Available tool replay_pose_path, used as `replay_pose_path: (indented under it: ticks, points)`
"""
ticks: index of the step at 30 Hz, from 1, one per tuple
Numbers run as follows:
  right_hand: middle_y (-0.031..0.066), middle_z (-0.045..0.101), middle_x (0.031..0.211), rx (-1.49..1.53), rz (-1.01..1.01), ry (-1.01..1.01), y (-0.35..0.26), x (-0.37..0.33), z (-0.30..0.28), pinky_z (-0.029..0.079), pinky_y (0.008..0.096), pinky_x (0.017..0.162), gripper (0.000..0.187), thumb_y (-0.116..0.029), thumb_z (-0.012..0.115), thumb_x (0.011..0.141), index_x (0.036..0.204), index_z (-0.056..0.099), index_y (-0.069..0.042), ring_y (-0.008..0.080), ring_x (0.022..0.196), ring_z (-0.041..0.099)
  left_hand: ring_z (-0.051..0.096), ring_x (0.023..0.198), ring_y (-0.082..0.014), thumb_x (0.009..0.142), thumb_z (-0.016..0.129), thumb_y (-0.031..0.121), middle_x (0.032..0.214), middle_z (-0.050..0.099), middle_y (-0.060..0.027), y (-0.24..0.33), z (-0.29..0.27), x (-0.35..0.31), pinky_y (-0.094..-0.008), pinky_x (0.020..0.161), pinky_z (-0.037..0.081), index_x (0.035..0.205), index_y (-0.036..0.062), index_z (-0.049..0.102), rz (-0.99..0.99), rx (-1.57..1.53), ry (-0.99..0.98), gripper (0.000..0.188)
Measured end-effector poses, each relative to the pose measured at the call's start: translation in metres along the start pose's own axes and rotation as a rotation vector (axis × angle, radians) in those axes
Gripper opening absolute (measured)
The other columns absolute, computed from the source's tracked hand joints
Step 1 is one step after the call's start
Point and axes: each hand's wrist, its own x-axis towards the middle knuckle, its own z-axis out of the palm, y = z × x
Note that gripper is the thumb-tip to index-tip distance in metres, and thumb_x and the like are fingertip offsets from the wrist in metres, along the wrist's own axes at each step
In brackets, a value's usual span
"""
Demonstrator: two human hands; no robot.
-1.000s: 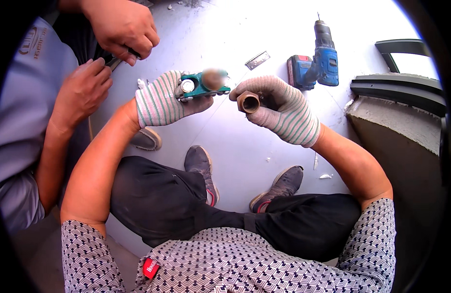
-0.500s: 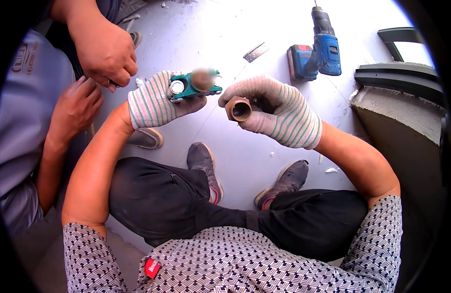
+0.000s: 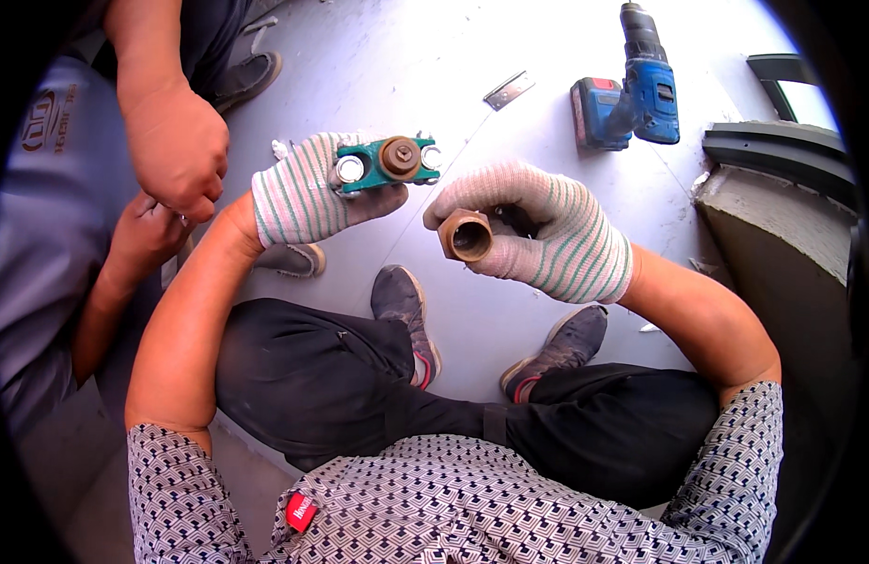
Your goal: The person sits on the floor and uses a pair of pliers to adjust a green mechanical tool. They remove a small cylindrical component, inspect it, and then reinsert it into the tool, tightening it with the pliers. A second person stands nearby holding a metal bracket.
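Green two-bolt clamp (image 3: 371,162) is sitting in the person's gloved left hand (image 3: 308,188), above the pale floor (image 3: 434,85) and forward of the knees. Clearance: bare floor is extending ahead of both hands. A small metal plate (image 3: 510,90) is lying there, and a blue cordless drill (image 3: 653,99) is resting farther right, well apart, chuck pointing forward. On the right side, a ledge (image 3: 782,216) carrying a black frame profile (image 3: 782,155) is bounding the space. On the left, a co-worker's hands (image 3: 178,155) are crowding the near side of the person's forearm.

Orientation: the clamp's long axis is running left to right, its right end standing slightly higher in view. Both bolt heads and the central brass-coloured disc are facing up toward the wearer. The left fingers are wrapping the left end and underside, leaving the right end projecting. The gloved right hand (image 3: 552,230) is gripping a brass hex fitting (image 3: 450,237), thumb and forefinger curling round it. Its bore is facing the wearer; I cannot tell how far the body is reaching behind the fingers. A narrow gap is separating clamp from fitting.
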Motion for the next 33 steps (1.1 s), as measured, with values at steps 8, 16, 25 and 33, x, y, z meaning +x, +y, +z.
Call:
replay_pose_path:
  ticks: [8,16,25,33]
  points:
    - [0.0026,0.069,0.116,0.105,-0.042,-0.041,0.032,-0.002,0.005,0.05,0.0269,0.081,0.038,-0.017,0.079,0.091,0.127,0.066,-0.01,0.0104,0.096,0.06,0.07,0.087,-0.0234,0.087,0.079,0.011,0.101,0.073,-0.0108,0.012,-0.002,-0.005,-0.0342,0.083,0.056,0.121,0.0055,0.066,-0.072,-0.086,-0.111,0.036]
    - [0.0076,0.068,0.119,0.26,-0.089,-0.071,0.047,0.003,0.002,0.053,0.0319,0.092,0.037,-0.011,0.078,0.091,0.126,0.066,-0.008,0.0165,0.106,0.064,0.07,0.095,-0.0246,0.084,0.079,0.008,0.109,0.072,-0.0111,0.007,0.0,-0.007,-0.0344,0.089,0.056,0.123,0.0056,0.065,-0.142,-0.067,-0.143,0.042]
    - [0.0083,0.067,0.12,0.352,-0.083,-0.077,0.049,0.002,-0.005,0.054,0.0335,0.097,0.036,-0.009,0.077,0.092,0.126,0.065,-0.007,0.0175,0.11,0.065,0.069,0.098,-0.0204,0.078,0.081,0.004,0.112,0.071,-0.0077,0.002,0.002,0.001,-0.0329,0.092,0.056,0.122,0.0062,0.066,-0.139,-0.068,-0.15,0.046]
    - [0.0117,0.069,0.116,0.253,-0.09,-0.022,0.06,-0.005,-0.011,0.055,0.0338,0.087,0.035,-0.02,0.08,0.091,0.121,0.068,-0.007,0.0206,0.102,0.067,0.067,0.099,-0.0166,0.071,0.083,-0.005,0.113,0.071,-0.0053,0.0,0.004,0.007,-0.0317,0.092,0.055,0.123,0.0062,0.065,-0.171,-0.147,-0.136,0.056]
